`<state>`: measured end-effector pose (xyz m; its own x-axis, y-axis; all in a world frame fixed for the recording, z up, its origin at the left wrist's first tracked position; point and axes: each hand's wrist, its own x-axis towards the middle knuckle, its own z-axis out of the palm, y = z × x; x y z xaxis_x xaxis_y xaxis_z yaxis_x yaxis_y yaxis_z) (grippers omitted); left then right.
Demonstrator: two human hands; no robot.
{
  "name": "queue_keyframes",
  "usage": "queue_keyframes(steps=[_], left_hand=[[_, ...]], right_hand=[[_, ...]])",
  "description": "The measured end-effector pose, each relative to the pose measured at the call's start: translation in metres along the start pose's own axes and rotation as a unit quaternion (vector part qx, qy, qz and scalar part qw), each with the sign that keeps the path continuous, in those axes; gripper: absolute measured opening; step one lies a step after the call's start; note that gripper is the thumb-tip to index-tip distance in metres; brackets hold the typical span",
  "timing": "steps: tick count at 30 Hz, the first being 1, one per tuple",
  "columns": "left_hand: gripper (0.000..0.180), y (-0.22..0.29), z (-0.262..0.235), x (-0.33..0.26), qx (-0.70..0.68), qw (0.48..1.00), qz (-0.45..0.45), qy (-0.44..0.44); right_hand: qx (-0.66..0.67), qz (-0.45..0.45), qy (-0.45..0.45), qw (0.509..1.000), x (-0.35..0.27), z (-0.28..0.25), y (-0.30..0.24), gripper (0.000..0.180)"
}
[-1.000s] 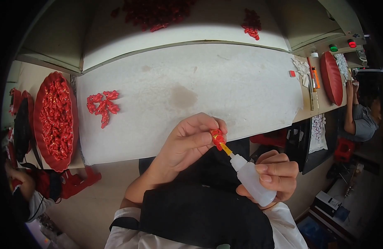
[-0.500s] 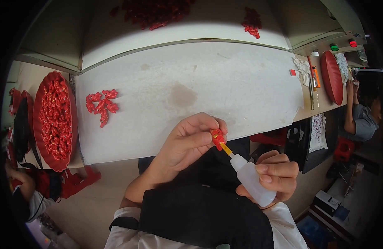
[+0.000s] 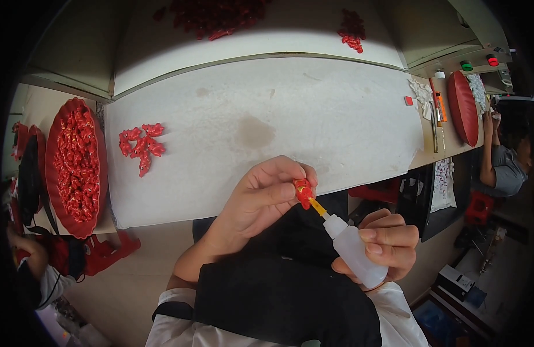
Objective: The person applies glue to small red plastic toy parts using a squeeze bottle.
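Between the thumb and fingers of my left hand [image 3: 267, 194] is a small glossy red figurine [image 3: 303, 192] with yellow-gold marks. My right hand [image 3: 388, 243] grips a translucent white squeeze bottle [image 3: 358, 254], tilted with its nozzle up toward the figurine. The bottle's amber-yellow tip [image 3: 318, 207] meets the lower end of the figurine, or nearly so; exact contact is too small to tell. Both hands are just off the near edge of the paper-covered table. A small group of similar red figurines [image 3: 142, 147] lies on the paper at the left.
A scalloped red tray [image 3: 103, 173] full of red figurines stands at the left. Another red tray [image 3: 463, 110], an orange tool [image 3: 440, 107] and a small red block [image 3: 409, 100] are at the right. More red pieces [image 3: 352, 34] lie in the booth beyond. Other people sit at both sides.
The squeeze bottle and my right hand have shifted very slightly right and down. My left hand keeps its hold on the figurine almost unmoved.
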<state>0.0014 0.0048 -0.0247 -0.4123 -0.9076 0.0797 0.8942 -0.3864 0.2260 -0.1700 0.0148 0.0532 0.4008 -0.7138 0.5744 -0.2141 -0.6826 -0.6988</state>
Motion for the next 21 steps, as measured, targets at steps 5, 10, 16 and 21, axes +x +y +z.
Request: queue_keyframes(steps=[5, 10, 16, 21], left_hand=[[0.017, -0.0005, 0.0007, 0.0005, -0.002, 1.0, 0.001, -0.006], [0.017, -0.001, 0.0006, -0.0003, 0.004, 1.0, -0.004, 0.001], [0.017, -0.0007, 0.0, -0.0002, 0.003, 1.0, -0.001, 0.0], [0.017, -0.001, -0.0005, -0.0008, 0.006, 1.0, 0.005, -0.006]], right_hand=[[-0.002, -0.004, 0.003, 1.0, 0.0003, -0.0003, 0.0012, 0.044], [0.039, 0.019, 0.024, 0.999, -0.0023, -0.0016, -0.001, 0.056], [0.018, 0.007, 0.02, 1.0, -0.0034, -0.0022, -0.0007, 0.049], [0.034, 0.011, 0.035, 0.999, -0.0039, -0.003, -0.0025, 0.056]])
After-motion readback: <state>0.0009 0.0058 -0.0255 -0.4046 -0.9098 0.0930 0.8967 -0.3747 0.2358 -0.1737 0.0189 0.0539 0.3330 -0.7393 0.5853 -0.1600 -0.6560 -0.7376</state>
